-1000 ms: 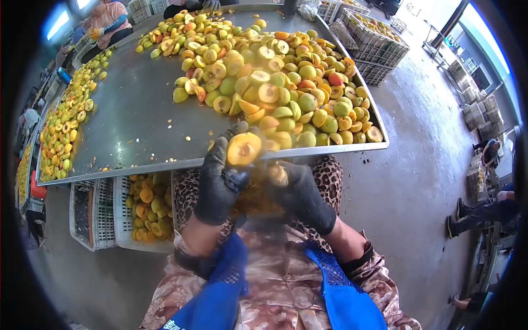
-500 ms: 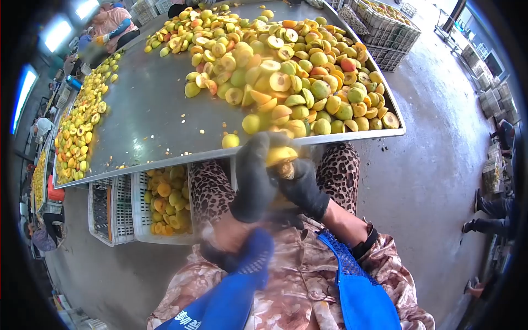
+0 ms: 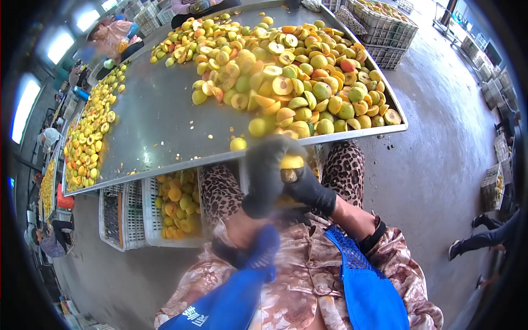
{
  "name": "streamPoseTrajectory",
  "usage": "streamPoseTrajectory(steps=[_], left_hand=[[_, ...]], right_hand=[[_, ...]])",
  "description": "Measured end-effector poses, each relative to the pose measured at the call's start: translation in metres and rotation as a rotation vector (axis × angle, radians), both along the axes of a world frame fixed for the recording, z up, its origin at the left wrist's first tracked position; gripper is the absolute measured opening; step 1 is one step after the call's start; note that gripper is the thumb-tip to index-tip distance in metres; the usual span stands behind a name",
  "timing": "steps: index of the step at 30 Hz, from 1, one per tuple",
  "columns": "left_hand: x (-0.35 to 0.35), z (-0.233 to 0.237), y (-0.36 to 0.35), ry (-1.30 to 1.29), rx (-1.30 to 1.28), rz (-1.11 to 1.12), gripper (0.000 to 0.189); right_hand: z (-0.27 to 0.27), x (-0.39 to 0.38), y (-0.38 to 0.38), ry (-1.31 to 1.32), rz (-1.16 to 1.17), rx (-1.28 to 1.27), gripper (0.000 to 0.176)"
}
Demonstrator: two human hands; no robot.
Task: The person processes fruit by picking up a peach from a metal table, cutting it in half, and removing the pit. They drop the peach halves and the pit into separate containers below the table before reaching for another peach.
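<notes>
Left hand (image 3: 268,176) curls its fingers around the yellow fruit (image 3: 291,162); right hand (image 3: 309,191), at 4 o'clock, finger state indiscernible. A firm, steady grip seems best.

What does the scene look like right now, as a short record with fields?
left hand: black glove, closed over yellow fruit
right hand: black glove, under the same fruit; grip blurred
table: metal, pile of halved fruit on its right part
loose fruit: one, whole, at the near edge
crate: white, under the table, fruit inside
person: at the table's far end
</notes>
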State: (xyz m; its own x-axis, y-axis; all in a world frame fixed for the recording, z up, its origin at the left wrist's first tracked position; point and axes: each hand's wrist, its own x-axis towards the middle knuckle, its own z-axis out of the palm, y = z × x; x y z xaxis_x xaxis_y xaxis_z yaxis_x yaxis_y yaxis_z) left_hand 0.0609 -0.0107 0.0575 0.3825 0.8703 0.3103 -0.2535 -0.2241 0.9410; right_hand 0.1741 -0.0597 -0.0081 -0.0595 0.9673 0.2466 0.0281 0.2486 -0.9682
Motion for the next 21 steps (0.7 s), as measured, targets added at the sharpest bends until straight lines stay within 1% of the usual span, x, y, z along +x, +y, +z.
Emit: streamPoseTrajectory(steps=[1,2,4,6,7,8,9,10,11,13,14,15,17,19,20,21], left_hand=[[0.003,0.0,-0.003,0.026,0.081,0.065,0.049],[0.005,0.001,-0.004,0.02,0.14,0.086,0.049],[0.006,0.003,-0.006,0.014,0.253,0.125,0.049],[0.002,0.014,-0.011,-0.027,0.144,-0.07,0.047],[-0.002,0.018,-0.013,-0.045,0.086,-0.163,0.046],[-0.009,0.018,-0.013,-0.017,-0.007,-0.261,0.051],[-0.013,0.018,-0.012,-0.02,-0.06,-0.311,0.052],[-0.018,0.018,-0.011,-0.018,-0.114,-0.365,0.054],[-0.021,0.017,-0.012,-0.013,-0.173,-0.42,0.056],[-0.022,0.02,-0.015,-0.123,-0.192,-0.336,0.058],[-0.024,0.021,-0.018,-0.176,-0.206,-0.284,0.06],[-0.028,0.021,-0.018,-0.174,-0.278,-0.203,0.061],[-0.052,0.013,-0.005,-0.291,-0.486,0.007,0.06],[-0.115,-0.018,0.014,-0.305,-0.409,0.213,0.052],[-0.149,-0.033,0.021,-0.306,-0.366,0.321,0.05],[-0.176,-0.042,0.025,-0.316,-0.306,0.432,0.05]], right_hand=[[-0.001,-0.001,-0.001,-0.03,-0.005,-0.005,0.047],[0.0,0.001,-0.002,0.001,0.037,-0.038,0.047],[0.022,0.001,-0.007,0.072,0.121,-0.108,0.049],[0.055,0.013,-0.02,0.034,0.275,-0.328,0.052],[0.05,0.013,-0.021,0.053,0.27,-0.286,0.054],[0.044,0.012,-0.023,0.071,0.265,-0.244,0.056],[0.04,0.012,-0.025,0.088,0.26,-0.202,0.058],[0.045,0.013,-0.029,0.105,0.283,-0.283,0.06],[0.038,0.011,-0.027,0.052,0.289,-0.245,0.058],[0.023,0.008,-0.026,-0.052,0.294,-0.168,0.056],[0.012,0.003,-0.023,-0.108,0.267,-0.027,0.048],[0.013,-0.006,-0.019,-0.163,0.24,0.12,0.04],[0.028,-0.014,-0.012,0.049,0.395,-0.036,0.035],[0.014,-0.004,-0.011,-0.076,0.509,-0.136,0.02],[0.016,-0.008,-0.013,-0.01,0.388,-0.065,0.013],[0.012,-0.007,-0.011,-0.09,0.294,-0.016,0.015]])
